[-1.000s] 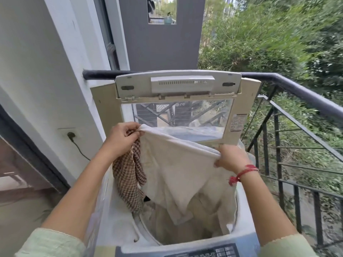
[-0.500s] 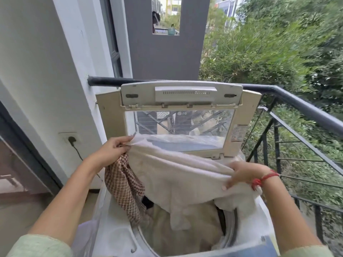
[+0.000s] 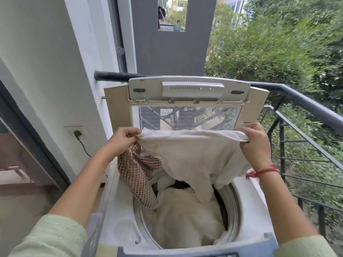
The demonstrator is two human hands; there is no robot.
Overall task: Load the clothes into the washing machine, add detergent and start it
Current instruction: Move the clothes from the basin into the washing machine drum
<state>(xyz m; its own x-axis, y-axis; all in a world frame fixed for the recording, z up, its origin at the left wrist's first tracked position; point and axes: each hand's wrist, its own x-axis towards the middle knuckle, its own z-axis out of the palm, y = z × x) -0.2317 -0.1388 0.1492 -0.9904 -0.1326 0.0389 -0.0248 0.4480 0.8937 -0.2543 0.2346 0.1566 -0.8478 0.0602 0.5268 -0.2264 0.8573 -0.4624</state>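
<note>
Loading is underway: the left hand (image 3: 123,140) and right hand (image 3: 255,143) each grip the cream cloth (image 3: 193,154) stretched above the washing machine (image 3: 248,204) at frame centre; detergent and starting appear undone.

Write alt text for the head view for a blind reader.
A left hand and right hand hold a cream cloth stretched above the open drum of a white top-loading washing machine; the left hand also grips a brown checked cloth.
</note>
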